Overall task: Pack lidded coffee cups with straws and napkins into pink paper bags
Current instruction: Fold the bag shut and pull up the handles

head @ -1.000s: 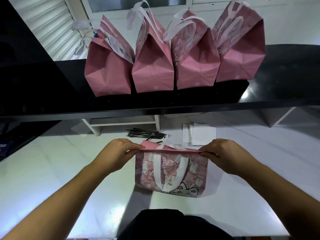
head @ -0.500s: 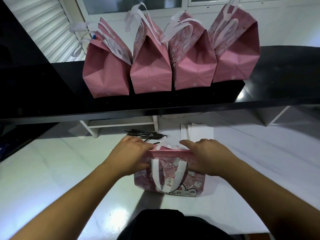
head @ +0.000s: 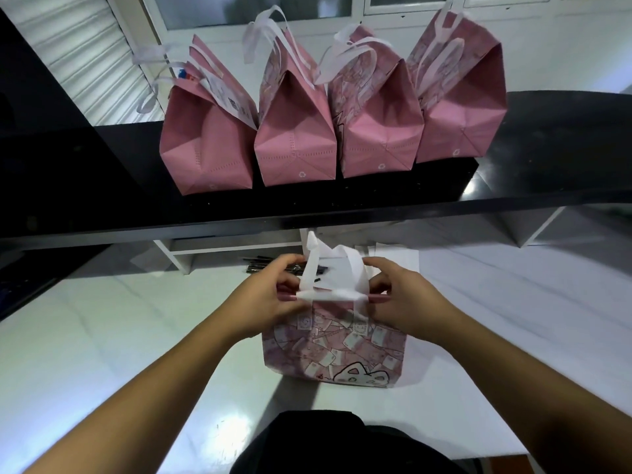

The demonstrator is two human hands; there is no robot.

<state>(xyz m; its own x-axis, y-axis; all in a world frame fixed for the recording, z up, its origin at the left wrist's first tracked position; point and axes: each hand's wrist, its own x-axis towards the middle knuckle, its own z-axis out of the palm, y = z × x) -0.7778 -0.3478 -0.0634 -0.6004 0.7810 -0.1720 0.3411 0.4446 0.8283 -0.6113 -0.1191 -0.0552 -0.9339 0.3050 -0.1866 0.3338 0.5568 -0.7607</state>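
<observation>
Left hand [head: 270, 302] and right hand [head: 403, 302] both pinching the pink bag's [head: 335, 350] closed top edge

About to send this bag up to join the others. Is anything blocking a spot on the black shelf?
Four pink bags fill the shelf's middle, side by side. To their right the black shelf shows bare surface, so nothing visible blocks that spot. Both the left hand and right hand already pinch the top of the bag, nothing between.

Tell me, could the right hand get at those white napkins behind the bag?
Probably yes: the napkins lie just beyond the right hand, nothing between, but it must first release the bag.
</observation>
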